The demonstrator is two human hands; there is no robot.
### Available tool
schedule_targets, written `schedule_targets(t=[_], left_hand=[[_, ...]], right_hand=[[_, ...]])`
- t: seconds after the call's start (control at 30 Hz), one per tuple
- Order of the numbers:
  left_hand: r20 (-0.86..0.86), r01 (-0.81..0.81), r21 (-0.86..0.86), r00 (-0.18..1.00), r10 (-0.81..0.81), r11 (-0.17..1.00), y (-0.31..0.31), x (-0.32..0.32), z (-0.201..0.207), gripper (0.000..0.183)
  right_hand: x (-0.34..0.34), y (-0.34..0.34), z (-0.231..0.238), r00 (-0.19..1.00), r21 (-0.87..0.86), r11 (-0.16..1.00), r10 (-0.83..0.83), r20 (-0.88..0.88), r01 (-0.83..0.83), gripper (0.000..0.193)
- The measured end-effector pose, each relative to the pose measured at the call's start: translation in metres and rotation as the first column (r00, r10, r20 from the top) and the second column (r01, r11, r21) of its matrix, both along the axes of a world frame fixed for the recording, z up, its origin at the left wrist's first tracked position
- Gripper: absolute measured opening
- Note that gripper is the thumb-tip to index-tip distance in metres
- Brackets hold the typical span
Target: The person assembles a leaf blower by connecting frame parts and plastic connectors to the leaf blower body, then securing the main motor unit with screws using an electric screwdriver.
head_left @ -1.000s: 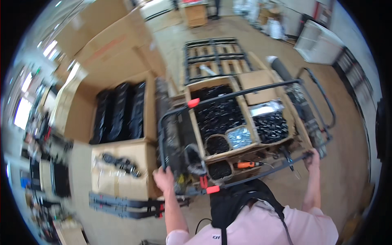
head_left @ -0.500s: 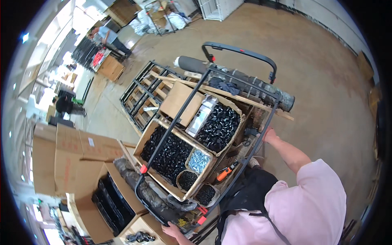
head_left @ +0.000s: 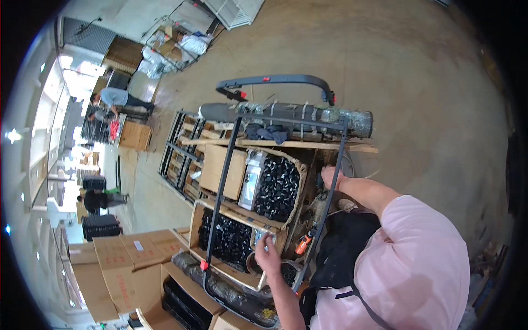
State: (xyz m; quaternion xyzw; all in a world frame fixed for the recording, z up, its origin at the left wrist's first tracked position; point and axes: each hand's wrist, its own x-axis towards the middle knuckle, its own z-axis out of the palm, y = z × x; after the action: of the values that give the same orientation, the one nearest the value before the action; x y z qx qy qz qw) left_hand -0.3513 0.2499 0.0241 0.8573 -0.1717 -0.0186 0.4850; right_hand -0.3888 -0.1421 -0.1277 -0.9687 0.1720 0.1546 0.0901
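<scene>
While the left hand (head_left: 268,256) hovers at the screws (head_left: 258,236) just off its eleven o'clock, I cannot tell whether its bent fingers pinch any; a light fingertip pick, clear of the bin's rim (head_left: 228,270), should serve best. The right hand (head_left: 330,177), at the left's one o'clock, reaches by the frame (head_left: 223,186), its grip hidden; steadiness would help.

The bar frame (head_left: 224,187) at centre is dark grey, its clip (head_left: 204,265) red. The power tool (head_left: 303,245) right of centre is orange and black; the small parts (head_left: 277,187), black. At lower right, the shirt (head_left: 412,264) is pale pink, the apron (head_left: 344,242) black.
</scene>
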Motion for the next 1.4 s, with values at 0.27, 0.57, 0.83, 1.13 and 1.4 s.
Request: schedule_targets(t=[0.27, 0.57, 0.83, 1.13, 1.4], left_hand=[[-0.336, 0.105, -0.258, 0.922, -0.191, 0.961, -0.113, 0.029, 0.028, 0.026], [-0.161, 0.521, -0.425, 0.761, -0.628, 0.740, -0.262, 0.085, 0.129, 0.038], [-0.250, 0.407, -0.700, 0.631, -0.734, 0.587, -0.305, 0.102, 0.133, 0.041], [-0.337, 0.267, -0.746, 0.638, -0.692, 0.610, -0.305, 0.101, 0.113, 0.025], [-0.353, 0.248, -0.740, 0.649, -0.674, 0.626, -0.301, 0.086, 0.106, 0.026]], right_hand=[[-0.089, 0.010, 0.151, 1.000, 0.211, 0.977, 0.016, -0.005, -0.014, 0.043], [-0.057, -0.027, 0.366, 0.974, 0.446, 0.876, -0.222, 0.034, 0.184, 0.039], [0.023, -0.029, 0.387, 0.985, 0.319, 0.937, -0.168, 0.048, 0.144, 0.040], [0.029, -0.028, 0.371, 0.992, 0.328, 0.937, -0.129, 0.018, 0.116, 0.044], [0.018, -0.022, 0.369, 0.988, 0.341, 0.928, -0.137, -0.067, 0.152, 0.044]])
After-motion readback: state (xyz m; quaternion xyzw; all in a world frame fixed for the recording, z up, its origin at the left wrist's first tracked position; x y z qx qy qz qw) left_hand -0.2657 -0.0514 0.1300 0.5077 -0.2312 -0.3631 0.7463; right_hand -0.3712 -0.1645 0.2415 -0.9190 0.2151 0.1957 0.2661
